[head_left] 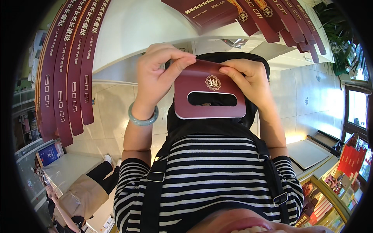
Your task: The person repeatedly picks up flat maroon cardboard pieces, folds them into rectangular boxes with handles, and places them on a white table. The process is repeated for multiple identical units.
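Between my hands is a maroon cardboard carrier box (184,87), seen from its end, which has an oval handle slot and a round cream emblem. My left hand (161,68) pinches the box's upper left edge between thumb and fingers; a pale green bangle (143,116) circles that wrist. On the upper right edge, my right hand (250,79) is closed, its thumb on the maroon face and its fingers behind. The box sits in front of my black apron (217,130). Its far part is hidden or foreshortened, so I cannot tell its full length.
A white table (128,31) lies ahead. Long maroon cartons (68,73) overlap along its left, and more flat maroon cartons (217,15) fan out at the far right. Another person in a tan apron (87,194) stands lower left. A glass display case (324,202) is lower right.
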Tool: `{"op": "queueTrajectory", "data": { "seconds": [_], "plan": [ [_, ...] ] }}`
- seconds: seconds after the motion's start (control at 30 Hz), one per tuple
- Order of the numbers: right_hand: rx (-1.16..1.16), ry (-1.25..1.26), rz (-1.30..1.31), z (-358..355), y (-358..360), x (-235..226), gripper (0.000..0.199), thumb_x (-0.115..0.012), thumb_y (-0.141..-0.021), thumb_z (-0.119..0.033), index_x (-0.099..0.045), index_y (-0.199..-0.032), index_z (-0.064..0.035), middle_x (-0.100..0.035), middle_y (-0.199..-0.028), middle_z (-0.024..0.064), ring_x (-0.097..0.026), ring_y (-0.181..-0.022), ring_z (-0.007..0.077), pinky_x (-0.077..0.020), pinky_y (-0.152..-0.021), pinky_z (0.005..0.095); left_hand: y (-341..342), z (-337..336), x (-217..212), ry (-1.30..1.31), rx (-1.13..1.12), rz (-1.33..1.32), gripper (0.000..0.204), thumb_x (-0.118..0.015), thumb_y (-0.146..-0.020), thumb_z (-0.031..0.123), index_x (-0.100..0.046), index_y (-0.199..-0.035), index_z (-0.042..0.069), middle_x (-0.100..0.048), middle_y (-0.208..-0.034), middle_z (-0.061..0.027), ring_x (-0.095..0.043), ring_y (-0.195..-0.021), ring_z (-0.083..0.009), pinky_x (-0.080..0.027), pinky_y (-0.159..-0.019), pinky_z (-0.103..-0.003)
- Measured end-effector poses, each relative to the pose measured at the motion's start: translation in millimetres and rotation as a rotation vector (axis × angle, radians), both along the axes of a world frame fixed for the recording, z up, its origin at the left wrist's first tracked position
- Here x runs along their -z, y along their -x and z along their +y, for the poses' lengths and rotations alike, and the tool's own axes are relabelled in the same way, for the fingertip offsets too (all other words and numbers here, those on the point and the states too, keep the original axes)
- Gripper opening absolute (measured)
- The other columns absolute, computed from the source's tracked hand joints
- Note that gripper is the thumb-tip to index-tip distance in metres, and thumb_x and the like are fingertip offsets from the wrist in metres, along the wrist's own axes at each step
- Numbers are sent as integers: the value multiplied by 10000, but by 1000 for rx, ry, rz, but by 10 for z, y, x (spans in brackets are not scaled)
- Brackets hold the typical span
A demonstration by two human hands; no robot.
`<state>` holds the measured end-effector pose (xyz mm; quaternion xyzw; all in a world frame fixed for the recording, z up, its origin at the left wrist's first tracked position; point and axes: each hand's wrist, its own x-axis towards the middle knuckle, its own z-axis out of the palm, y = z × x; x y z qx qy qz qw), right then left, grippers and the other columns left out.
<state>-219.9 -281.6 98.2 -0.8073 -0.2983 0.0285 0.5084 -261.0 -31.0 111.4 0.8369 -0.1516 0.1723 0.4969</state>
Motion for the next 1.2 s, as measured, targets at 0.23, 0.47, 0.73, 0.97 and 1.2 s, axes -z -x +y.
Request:
{"op": "queueTrajectory", "data": {
  "seconds": [0.23, 0.47, 0.73, 0.97, 1.2],
  "plan": [
    [-36, -909, 661, -34, 22, 510, 235, -622, -1018, -152, -707, -1139, 31, -737, -1044, 44, -668, -920, 105, -526, -853, 256, -44, -78, 395, 809, 513, 232, 905, -841, -832, 173, -305, -1542, 4, -458, -1517, -138, -515, -1329, -230, -454, -1050, -402],
    [-248, -917, 916, -437, -203, 549, 1134, -540, -782, -859, -463, -1425, 72, -603, -1326, 204, -596, -1216, 298, -444, -1090, 433, 63, -240, 441, 775, -50, 215, 390, -792, -822, -59, -629, -1171, 3, -730, -1123, -89, -682, -1006, -143, -543, -923, -304],
    [161, -521, 264, -231, -73, 209, 286, -809, -793, 75, -579, -704, -68, -580, -683, -43, -524, -625, 44, -413, -569, 214, 88, -211, 448, 746, 77, 310, 239, -805, -836, 3, -741, -1066, 8, -757, -1031, -59, -675, -914, -114, -531, -866, -275],
    [116, -334, 196, 29, 50, 71, 119, -770, -843, 50, -654, -827, 32, -480, -682, -89, -379, -638, 13, -360, -574, 197, 97, -363, 421, 660, 65, 386, 253, -822, -816, 7, -744, -1057, -12, -764, -958, -54, -686, -855, -96, -550, -798, -254],
    [149, -329, 264, 171, 88, 122, 209, -726, -879, 21, -653, -1074, 29, -658, -850, -10, -550, -730, 42, -479, -689, 211, 23, -412, 388, 592, 51, 393, 386, -888, -766, 127, -719, -1094, 14, -751, -1001, -38, -682, -879, -101, -552, -792, -272]
  ]
}}
